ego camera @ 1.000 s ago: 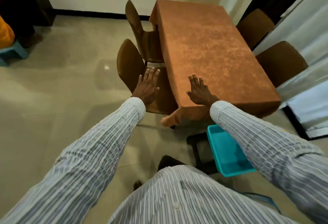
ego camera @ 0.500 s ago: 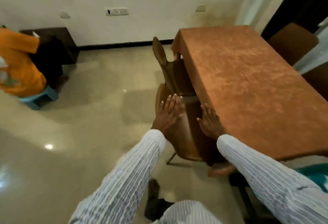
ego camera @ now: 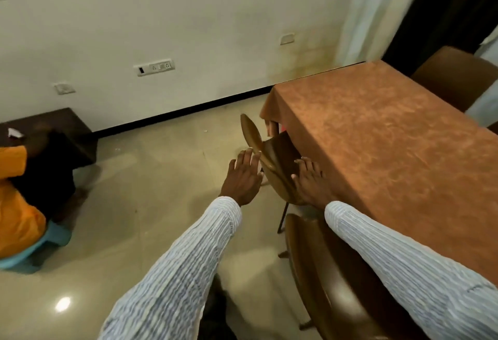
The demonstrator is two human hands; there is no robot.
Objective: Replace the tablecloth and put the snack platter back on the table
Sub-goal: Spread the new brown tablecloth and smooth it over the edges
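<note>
An orange-brown tablecloth (ego camera: 390, 135) covers the whole table at the right, its edge hanging down the near long side. My left hand (ego camera: 242, 178) is stretched out flat, fingers straight, beside the back of the far brown chair (ego camera: 256, 145). My right hand (ego camera: 312, 180) is also flat with straight fingers, at the hanging edge of the cloth just past that chair. Neither hand holds anything. No snack platter is in view.
A second brown chair (ego camera: 336, 280) stands close under my right arm. More chairs (ego camera: 455, 81) are behind the table. At the left a person in orange (ego camera: 16, 205) sits on a teal stool (ego camera: 35, 250) by a dark low cabinet (ego camera: 62, 129). Tiled floor lies open between.
My view has swung left and forward along the table's long side. Both hands have moved from the near chair to the far chair. The teal tray by the table has left the view.
</note>
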